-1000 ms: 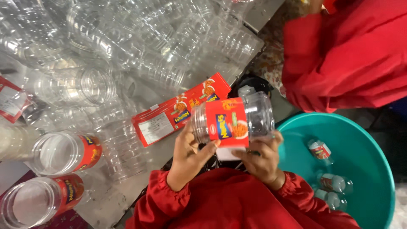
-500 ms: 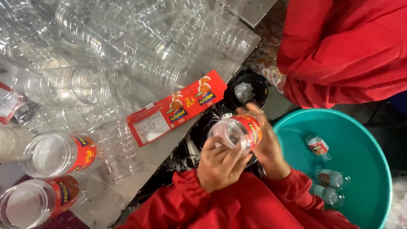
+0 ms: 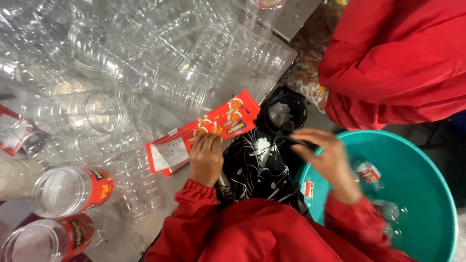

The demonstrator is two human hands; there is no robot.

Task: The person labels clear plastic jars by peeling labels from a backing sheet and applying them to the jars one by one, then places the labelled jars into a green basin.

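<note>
A stack of red labels (image 3: 204,133) is lying at the counter (image 3: 286,19) edge, and the left hand (image 3: 206,157) is resting its fingertips on it, grasping nothing. The right hand (image 3: 327,162) is hovering loosely open, blurred, over the rim of a teal basin (image 3: 427,194) holding labelled jars. Clear plastic jars (image 3: 145,63) are crowding the counter beyond; two labelled jars (image 3: 70,191) are lying nearby.

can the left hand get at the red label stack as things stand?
Probably yes. The left hand already has its fingertips on the near edge of the red label stack, which lies flat on the table edge with nothing on top. The clear jars sit beyond it, out of the way.
</note>
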